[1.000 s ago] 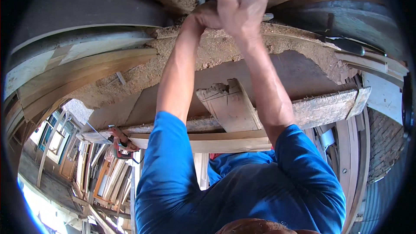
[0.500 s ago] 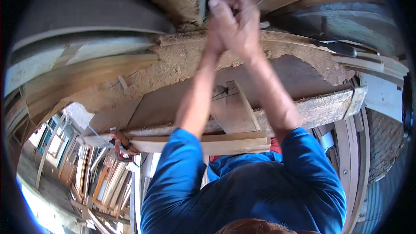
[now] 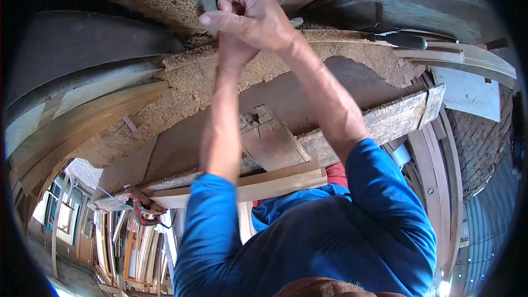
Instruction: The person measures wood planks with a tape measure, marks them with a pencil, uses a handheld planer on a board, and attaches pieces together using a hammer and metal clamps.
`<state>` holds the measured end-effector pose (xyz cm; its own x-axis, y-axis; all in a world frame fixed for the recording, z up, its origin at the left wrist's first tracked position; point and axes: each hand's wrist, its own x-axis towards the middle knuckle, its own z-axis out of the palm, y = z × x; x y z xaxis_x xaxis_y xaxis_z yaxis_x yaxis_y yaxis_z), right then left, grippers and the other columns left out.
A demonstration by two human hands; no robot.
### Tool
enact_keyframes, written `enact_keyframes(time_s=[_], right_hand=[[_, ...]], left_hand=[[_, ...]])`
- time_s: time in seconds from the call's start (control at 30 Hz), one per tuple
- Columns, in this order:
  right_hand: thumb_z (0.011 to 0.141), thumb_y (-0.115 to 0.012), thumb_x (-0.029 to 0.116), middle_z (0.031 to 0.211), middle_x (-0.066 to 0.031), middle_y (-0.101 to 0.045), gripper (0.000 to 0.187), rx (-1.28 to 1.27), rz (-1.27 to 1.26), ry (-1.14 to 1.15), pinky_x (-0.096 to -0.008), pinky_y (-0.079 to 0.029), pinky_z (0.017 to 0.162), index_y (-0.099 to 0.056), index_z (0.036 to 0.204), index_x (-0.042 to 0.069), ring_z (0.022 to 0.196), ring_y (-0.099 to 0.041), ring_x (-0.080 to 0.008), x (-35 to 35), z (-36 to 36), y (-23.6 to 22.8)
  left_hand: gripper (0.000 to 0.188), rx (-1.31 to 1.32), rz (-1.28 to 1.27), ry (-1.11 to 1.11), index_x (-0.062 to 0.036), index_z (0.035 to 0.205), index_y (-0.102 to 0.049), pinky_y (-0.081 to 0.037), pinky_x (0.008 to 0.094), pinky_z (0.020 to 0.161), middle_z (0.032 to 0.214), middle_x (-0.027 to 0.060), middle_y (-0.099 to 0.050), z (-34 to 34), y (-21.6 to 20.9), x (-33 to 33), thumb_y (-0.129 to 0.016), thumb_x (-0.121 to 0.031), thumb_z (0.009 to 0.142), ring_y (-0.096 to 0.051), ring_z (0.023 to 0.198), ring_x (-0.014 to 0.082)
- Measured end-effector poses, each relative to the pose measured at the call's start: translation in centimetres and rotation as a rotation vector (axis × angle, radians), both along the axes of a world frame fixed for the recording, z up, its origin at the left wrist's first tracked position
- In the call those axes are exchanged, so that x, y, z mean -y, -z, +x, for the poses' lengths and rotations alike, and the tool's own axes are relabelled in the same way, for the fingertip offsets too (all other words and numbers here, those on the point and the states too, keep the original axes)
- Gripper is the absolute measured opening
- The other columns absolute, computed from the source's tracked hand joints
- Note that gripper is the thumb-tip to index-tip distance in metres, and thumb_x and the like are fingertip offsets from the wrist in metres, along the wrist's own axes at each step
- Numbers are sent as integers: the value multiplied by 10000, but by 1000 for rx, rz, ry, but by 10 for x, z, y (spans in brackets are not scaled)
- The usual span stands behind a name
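My right hand [image 3: 259,17] is curled, its thumb stretched out to the left, at the far side of the bench. Beneath it and partly covered is my left hand [image 3: 237,52], whose fingers are hidden. The two hands touch at the palms or wrists. Whatever is within the right hand's curl, if anything, cannot be made out. A small pale tip [image 3: 297,22] shows just right of the right hand. Sawdust [image 3: 187,91] lies thick on the bench around and below the hands.
A short board [image 3: 275,142] lies across the bench, and a pale wood strip [image 3: 280,183] runs along its near edge. A red power tool [image 3: 144,206] sits at the left end. Right of the hands lies a dark-handled tool [image 3: 406,40]. Curved boards [image 3: 82,115] lean at far left.
The bench and its things have shifted left and slightly down or up in view as my head moved. My hands have moved left, the right hand turning its thumb outward over the left.
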<state>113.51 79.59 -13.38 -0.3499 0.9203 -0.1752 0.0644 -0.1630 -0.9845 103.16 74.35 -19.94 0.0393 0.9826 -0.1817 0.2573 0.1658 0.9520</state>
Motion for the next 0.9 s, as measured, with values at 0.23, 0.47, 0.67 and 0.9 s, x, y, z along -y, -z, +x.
enact_keyframes(time_s=[0.23,0.47,0.67,0.9], right_hand=[[899,-747,278,632,7,-580,328,160,211,495,-235,-421,517,-586,842,-2,553,-495,-60,28,-24,-17],[885,-751,310,571,8,-496,385,84,75,521,-300,-396,481,-547,698,43,528,-464,-98,7,-29,-12],[891,-744,398,631,22,-501,428,-349,-171,-194,-294,-396,526,-541,734,56,606,-452,-85,-16,8,-6],[905,-702,321,674,-77,-556,342,216,135,572,-324,-445,573,-595,916,-4,608,-520,-163,25,-33,-31]], left_hand=[[465,332,-199,247,-29,1083,-632,-524,347,866,1017,108,-687,-26,1,-12,-839,-158,687,-660,1002,199],[490,510,-280,404,-25,1099,-619,-519,342,874,1029,100,-676,-32,22,-27,-843,-155,683,-648,1012,191],[506,-54,142,-196,-25,1115,-534,-486,304,872,1026,55,-605,21,-5,6,-834,-97,714,-585,1014,163],[521,507,-258,343,-31,1130,-539,-485,310,883,1046,56,-603,-37,3,-24,-838,-102,709,-583,1019,162]])
